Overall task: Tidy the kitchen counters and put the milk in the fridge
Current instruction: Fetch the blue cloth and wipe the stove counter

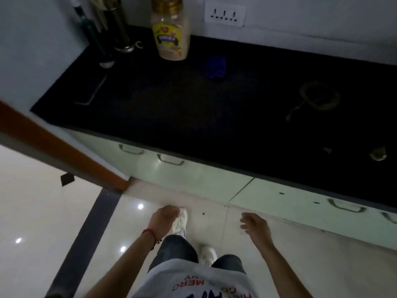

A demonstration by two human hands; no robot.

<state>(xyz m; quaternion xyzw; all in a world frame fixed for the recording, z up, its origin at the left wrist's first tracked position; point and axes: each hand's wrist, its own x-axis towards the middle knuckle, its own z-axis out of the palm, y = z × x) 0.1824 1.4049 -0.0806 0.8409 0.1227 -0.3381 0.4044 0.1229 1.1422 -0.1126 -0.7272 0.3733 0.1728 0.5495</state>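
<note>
Black counter (193,117), yellow-labelled jar (170,33), blue cloth (215,67), pale-green cabinets (193,179).

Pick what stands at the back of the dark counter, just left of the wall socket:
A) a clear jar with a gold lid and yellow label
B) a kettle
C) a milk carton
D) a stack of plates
A: the jar stands upright on the counter near the wall, gold lid on top, yellow label facing the camera, with the socket to its right.

A home kitchen: dark counter (193,117), drawers (metal handles (170,160)), utensil holder (116,24).
</note>
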